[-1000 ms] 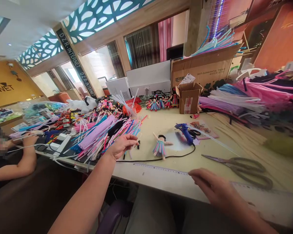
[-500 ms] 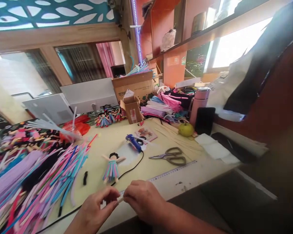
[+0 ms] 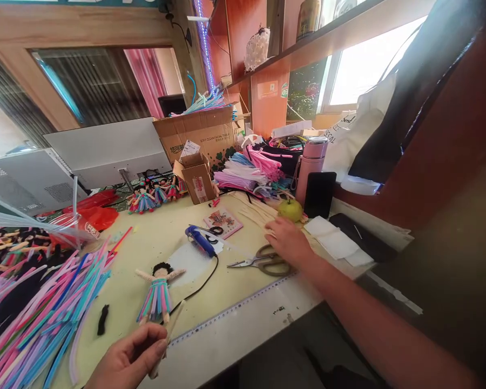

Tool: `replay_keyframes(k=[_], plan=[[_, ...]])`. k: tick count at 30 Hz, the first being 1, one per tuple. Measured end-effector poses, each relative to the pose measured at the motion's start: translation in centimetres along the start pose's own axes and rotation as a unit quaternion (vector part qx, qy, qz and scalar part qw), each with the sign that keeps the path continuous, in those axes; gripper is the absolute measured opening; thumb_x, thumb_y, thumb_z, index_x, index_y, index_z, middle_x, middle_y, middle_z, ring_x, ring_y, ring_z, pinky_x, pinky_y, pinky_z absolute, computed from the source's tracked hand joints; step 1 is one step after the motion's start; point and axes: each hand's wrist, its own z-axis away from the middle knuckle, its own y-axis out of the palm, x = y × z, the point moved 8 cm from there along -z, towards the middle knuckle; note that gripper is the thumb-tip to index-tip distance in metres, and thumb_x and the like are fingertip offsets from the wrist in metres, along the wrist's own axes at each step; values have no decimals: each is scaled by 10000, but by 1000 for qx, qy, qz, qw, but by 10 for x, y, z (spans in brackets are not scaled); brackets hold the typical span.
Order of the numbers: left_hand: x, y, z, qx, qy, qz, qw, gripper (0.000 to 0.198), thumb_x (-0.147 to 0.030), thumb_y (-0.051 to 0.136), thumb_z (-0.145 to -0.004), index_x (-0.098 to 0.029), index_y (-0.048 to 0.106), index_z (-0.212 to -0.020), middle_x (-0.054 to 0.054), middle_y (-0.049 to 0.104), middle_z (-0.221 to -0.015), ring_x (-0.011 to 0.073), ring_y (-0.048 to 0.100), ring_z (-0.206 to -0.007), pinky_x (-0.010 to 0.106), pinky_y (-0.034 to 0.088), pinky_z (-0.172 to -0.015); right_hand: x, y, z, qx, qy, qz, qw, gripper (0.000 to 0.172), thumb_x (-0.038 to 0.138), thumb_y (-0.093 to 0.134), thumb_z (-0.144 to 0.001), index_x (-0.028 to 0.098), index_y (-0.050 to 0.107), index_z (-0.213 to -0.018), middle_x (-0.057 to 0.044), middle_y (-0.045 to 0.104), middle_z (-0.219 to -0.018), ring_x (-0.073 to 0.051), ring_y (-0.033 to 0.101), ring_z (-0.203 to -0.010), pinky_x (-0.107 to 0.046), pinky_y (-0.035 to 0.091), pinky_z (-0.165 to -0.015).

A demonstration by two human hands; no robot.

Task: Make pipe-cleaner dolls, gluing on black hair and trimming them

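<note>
My left hand [image 3: 132, 354], low in view, pinches a short cream pipe cleaner [image 3: 177, 321] that slants up from the fingers. Farther right, my right hand [image 3: 289, 240] reaches over the scissors' handles to the loose cream pipe cleaners [image 3: 253, 209]; its fingers are curled together on their near ends, partly hidden. The scissors [image 3: 263, 262] lie closed under the right wrist. Between the hands a small doll [image 3: 157, 294] with black hair and a striped skirt lies face up. A blue glue gun [image 3: 200, 241] rests behind it.
Coloured pipe cleaners [image 3: 60, 308] are heaped at left, with a short black piece [image 3: 102, 320] beside them. A ruler [image 3: 227, 312] runs along the front edge. At the back right are a green fruit [image 3: 290, 210], black phone [image 3: 319, 194], pink flask [image 3: 311, 162] and white tissues [image 3: 334, 240].
My hands were together at the front edge and have parted. The right went forward and right to the cream pipe cleaners; the left keeps a cream piece. The view has turned right.
</note>
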Motion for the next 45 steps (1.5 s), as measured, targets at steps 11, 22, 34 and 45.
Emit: replay_keyframes(k=[11,22,34,45], plan=[[-117,109,2,155,22,266,951,388,-496,812,-616,-164,626,-690,38,643,-628,141,558,-574,270,444,-592,-34,22,-61,26,74,41,996,222,198,524,-843,113,713,-921,-166,708,-1006,-260,622,-941,-318,425,-742],[-220,77,-52,5,185,348,919,242,-342,761,-692,-153,629,-763,18,655,-665,97,561,-599,206,429,-577,16,-94,-4,-126,-41,-270,954,216,359,560,-824,203,623,-689,37,582,-614,-119,508,-577,-232,369,-557],[-242,65,-81,-54,199,363,909,353,-327,822,-587,-131,609,-789,26,685,-686,146,667,-630,248,521,-598,43,-100,1,-188,-126,-248,942,188,253,562,-846,204,590,-667,14,592,-685,-129,509,-639,-246,365,-608],[-238,56,-86,-82,210,328,917,294,-335,779,-668,-134,605,-795,37,699,-712,131,654,-648,218,508,-585,30,-65,-25,-127,-74,-176,973,153,269,562,-861,202,632,-742,-4,667,-792,-136,577,-730,-242,375,-659]])
